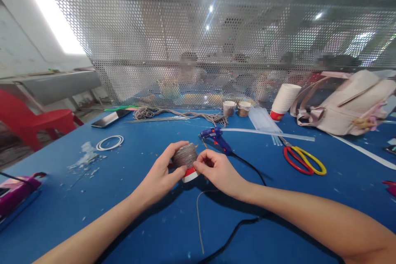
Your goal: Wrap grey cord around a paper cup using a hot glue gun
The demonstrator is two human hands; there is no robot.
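A paper cup (186,161), upside down and wound most of the way with grey-brown twine, sits between my hands above the blue table (130,198); its red and white rim shows at the bottom. My left hand (162,173) wraps its fingers round the cup's left side. My right hand (215,168) pinches at the cup's right side where the twine runs. A loose strand of twine (199,214) trails from the cup toward me. A blue glue gun (216,138) lies just behind my right hand, its black cord (247,165) running along my right forearm.
Red and yellow scissors (305,161) lie to the right, with a stack of paper cups (284,101) and a pink bag (346,103) behind. A twine bundle (151,112), phone (110,118), white ring (109,142) and two wrapped cups (236,108) sit further back. A perforated metal screen (216,49) bounds the table.
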